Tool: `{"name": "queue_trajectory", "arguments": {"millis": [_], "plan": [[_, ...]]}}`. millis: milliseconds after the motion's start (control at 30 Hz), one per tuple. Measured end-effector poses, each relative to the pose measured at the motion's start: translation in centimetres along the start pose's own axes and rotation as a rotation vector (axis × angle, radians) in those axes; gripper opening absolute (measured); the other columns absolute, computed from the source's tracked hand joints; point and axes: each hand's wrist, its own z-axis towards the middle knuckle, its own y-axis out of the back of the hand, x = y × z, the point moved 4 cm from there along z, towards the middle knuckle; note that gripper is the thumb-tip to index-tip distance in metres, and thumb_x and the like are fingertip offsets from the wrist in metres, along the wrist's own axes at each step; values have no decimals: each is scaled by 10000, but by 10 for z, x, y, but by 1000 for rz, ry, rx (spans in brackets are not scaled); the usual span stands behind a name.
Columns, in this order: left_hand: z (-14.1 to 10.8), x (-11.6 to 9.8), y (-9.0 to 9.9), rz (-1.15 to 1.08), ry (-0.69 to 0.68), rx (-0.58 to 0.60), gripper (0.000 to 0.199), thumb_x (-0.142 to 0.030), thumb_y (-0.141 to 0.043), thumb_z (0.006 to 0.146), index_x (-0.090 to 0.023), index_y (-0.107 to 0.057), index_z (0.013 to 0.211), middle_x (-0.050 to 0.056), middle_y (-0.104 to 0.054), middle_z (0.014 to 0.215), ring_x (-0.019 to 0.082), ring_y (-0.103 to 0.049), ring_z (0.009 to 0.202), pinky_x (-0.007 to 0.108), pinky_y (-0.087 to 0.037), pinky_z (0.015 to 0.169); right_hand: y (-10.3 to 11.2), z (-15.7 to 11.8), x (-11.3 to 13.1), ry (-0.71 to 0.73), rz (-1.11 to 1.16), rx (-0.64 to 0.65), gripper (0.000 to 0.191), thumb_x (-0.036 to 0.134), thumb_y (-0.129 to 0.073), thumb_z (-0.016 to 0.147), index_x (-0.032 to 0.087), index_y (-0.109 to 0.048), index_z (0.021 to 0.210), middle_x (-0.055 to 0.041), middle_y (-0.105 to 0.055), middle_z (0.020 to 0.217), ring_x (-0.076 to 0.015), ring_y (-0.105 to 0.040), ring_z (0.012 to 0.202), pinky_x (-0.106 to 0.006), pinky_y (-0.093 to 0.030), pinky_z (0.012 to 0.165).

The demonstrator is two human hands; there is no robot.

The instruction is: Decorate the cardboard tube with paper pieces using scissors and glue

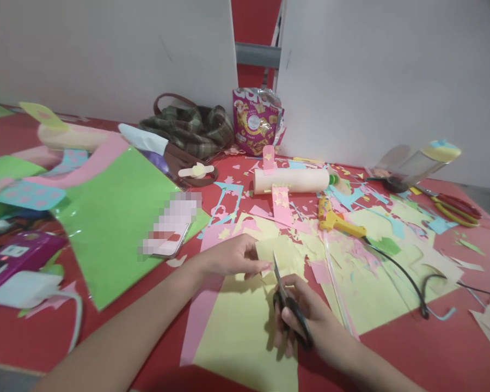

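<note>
My left hand (234,256) pinches the lower left edge of a small yellow paper piece (281,251). Black-handled scissors (297,321) are gripped in my right hand (300,313), their blades pointing up at the lower part of that piece. Under both hands lies a larger yellow sheet (245,332), which overlaps a pink sheet (200,310). Beyond the hands a cream paper tube (294,181) lies on its side with pink star-dotted strips on it.
Yellow glue gun (338,220) with its black cable lies at the right, amid paper scraps. Phone (173,226) rests on a green sheet (110,218) at the left. Behind are a snack bag (255,122) and plaid bag (191,128). Pliers (453,209) lie far right.
</note>
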Motion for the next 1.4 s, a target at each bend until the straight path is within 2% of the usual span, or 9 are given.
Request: {"name": "queue_trajectory", "arguments": {"millis": [200,367,567,767,933,1033,1267,1400], "plan": [[-1,5,1,-24,33,61,206,-310,-501,716,-124,-574,667,-19,-482,524,54,-415,430,162,-352,432,-2,-1,1,-26,21,15,302,404,-547,732,209,-354,856,55,-486,630,-85,-565,450,-165,-413,352],[-4,8,2,-45,68,104,198,-300,-504,708,-129,-584,645,-14,-479,503,51,-388,418,158,-356,421,-2,0,0,-77,57,43,363,422,-592,681,199,-351,837,86,-481,494,-79,-541,376,-133,-379,311],[-6,8,3,-69,98,145,182,-296,-536,675,-138,-578,593,-12,-494,502,60,-401,426,162,-349,414,-1,0,-5,-133,47,97,350,412,-577,699,191,-353,853,65,-540,448,-64,-505,322,-119,-363,286],[-7,10,4,-31,113,172,203,-280,-546,657,-138,-568,514,-15,-502,455,62,-394,391,175,-324,398,0,0,-5,-165,67,115,329,373,-603,687,188,-373,832,86,-492,459,-82,-548,355,-91,-331,257],[-8,12,6,19,134,173,204,-280,-562,650,-139,-591,505,-7,-510,411,72,-408,358,180,-313,360,1,-1,-2,-169,64,129,353,393,-618,661,174,-394,823,101,-461,412,-41,-457,279,-78,-241,230],[-9,13,7,51,137,179,198,-282,-580,639,-139,-603,504,-4,-513,391,72,-411,339,178,-301,337,2,-1,-2,-183,31,141,344,389,-606,672,170,-409,850,94,-479,399,-40,-454,281,-81,-242,239],[-8,13,9,112,177,273,226,-325,-587,636,-128,-618,529,-1,-536,392,62,-417,325,160,-286,316,3,-2,-6,-201,-6,155,309,324,-616,674,164,-439,870,87,-508,405,-54,-485,287,-85,-259,229],[-8,14,10,175,209,295,259,-331,-600,623,-101,-607,504,4,-526,379,54,-404,310,156,-267,308,3,-2,-8,-222,-55,143,255,252,-616,682,162,-454,858,94,-508,377,-41,-438,254,-90,-245,224]]}}
